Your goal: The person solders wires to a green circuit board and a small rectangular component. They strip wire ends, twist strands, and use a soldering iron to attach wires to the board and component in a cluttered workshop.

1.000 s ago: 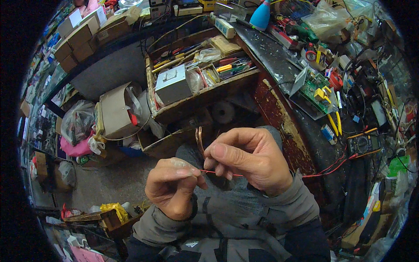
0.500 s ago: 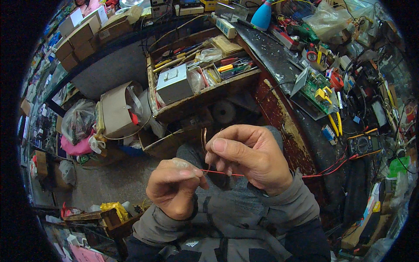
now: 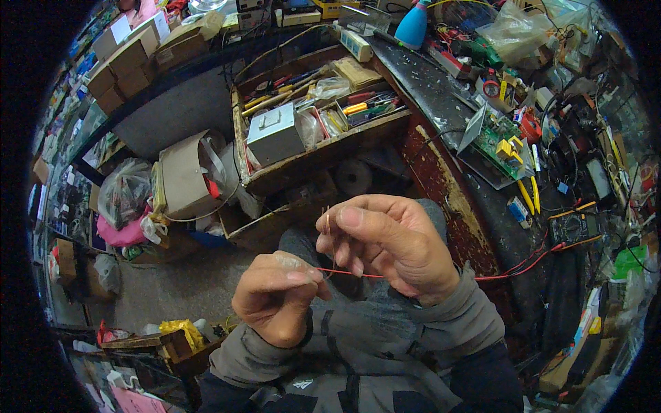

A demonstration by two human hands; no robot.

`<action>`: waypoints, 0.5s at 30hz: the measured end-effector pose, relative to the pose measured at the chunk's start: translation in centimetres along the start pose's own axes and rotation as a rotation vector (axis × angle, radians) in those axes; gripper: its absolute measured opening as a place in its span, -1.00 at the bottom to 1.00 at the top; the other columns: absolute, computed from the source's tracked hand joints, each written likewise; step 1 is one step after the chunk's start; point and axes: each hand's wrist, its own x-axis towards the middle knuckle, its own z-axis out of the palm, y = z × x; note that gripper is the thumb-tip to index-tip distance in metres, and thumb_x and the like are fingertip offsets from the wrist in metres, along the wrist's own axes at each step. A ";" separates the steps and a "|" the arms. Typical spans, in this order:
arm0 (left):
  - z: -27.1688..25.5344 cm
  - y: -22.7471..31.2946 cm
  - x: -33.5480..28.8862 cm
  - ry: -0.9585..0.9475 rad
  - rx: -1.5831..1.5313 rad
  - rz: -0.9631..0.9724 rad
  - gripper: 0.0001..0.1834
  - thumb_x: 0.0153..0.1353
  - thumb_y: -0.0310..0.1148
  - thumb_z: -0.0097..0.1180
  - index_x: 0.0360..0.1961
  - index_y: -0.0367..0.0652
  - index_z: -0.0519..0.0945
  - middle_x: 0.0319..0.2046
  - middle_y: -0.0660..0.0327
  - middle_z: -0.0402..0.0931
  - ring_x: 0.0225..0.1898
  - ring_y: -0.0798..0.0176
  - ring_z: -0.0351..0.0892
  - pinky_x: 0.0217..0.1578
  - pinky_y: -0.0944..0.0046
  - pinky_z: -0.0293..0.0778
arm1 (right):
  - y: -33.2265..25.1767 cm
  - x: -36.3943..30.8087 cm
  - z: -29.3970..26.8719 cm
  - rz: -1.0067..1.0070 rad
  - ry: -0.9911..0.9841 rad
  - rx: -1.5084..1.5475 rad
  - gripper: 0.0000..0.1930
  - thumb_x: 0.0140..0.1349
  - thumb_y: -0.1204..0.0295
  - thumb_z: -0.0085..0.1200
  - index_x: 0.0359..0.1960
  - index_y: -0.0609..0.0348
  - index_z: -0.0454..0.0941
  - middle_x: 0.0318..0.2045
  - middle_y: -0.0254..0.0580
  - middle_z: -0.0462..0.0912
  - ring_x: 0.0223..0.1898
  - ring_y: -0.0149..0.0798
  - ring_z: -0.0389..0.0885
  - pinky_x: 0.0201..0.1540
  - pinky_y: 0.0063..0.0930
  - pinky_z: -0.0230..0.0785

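Observation:
My left hand (image 3: 275,292) is closed in a pinch on a thin red wire (image 3: 372,277), thumb against fingertips. From that pinch the wire runs rightward below my right hand and on toward the multimeter (image 3: 570,226). A fine copper wire (image 3: 333,246) rises near the left fingertips, crossing the red one, with its loose upper part standing up. Thumb and forefinger of my right hand (image 3: 396,244) close on the copper wire; the other fingers are curled. Both hands are over my lap. Where exactly the two wires meet is hidden by my left fingertips.
Ahead, an open wooden drawer (image 3: 323,160) holds screwdrivers and a grey metal box (image 3: 274,138). On the dark bench (image 3: 413,82) at right are a green circuit board (image 3: 500,141), yellow-handled tool (image 3: 530,195) and blue spray bottle (image 3: 412,26). Left lie a cardboard box (image 3: 184,175) and plastic bags (image 3: 127,193).
My right fingertips have shifted slightly left, and the copper wire's upright part has turned and now looks thinner. My left hand stays almost in place, still pinching the red wire.

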 end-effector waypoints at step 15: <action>0.1 -0.2 0.0 0.028 0.002 -0.005 -0.81 0.23 -0.62 0.13 -0.15 -0.25 0.46 -0.31 0.00 0.49 -0.47 0.22 0.55 -0.53 0.29 0.55 | 0.2 0.0 0.1 -0.016 0.019 -0.020 -0.82 0.28 0.43 0.15 -0.18 0.29 0.60 -0.35 -0.10 0.69 -0.46 -0.48 0.61 -0.52 -0.70 0.38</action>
